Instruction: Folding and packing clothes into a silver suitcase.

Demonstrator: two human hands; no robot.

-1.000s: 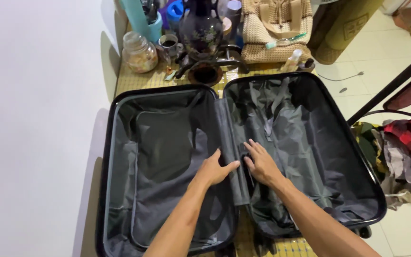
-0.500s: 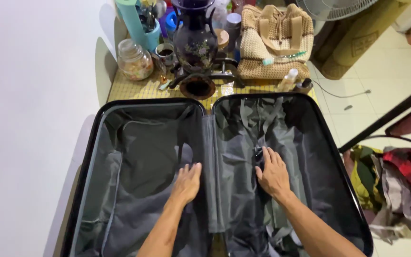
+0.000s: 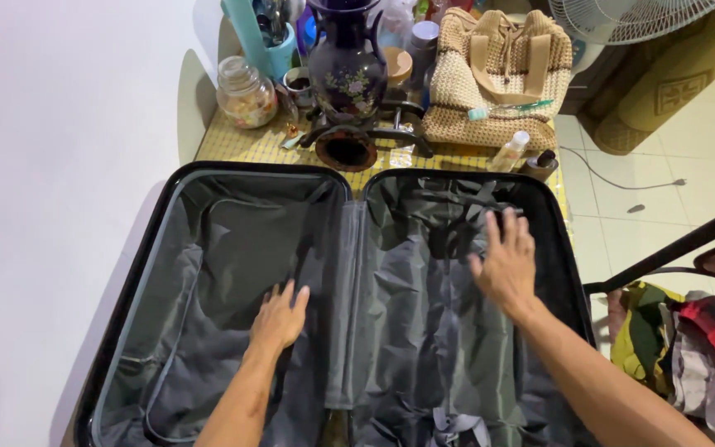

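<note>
An open black suitcase (image 3: 136,273) lies flat on a yellow mat, both halves lined with grey fabric. My left hand (image 3: 280,316) rests palm down on the lining of the left half, fingers apart. My right hand (image 3: 506,261) hovers or presses over the lining of the right half near its top, fingers spread. Neither hand holds anything. Grey straps (image 3: 457,426) lie loose at the bottom of the right half.
Beyond the suitcase stand a dark blue vase (image 3: 346,70), a glass jar (image 3: 244,93), a woven beige bag (image 3: 498,74) and small bottles (image 3: 510,151). A white wall is on the left. A fan (image 3: 631,15) and a pile of clothes (image 3: 688,339) are on the right.
Both hands have moved apart from the centre hinge: the left hand further into the left half, the right hand up and right in the right half. The view shifted closer.
</note>
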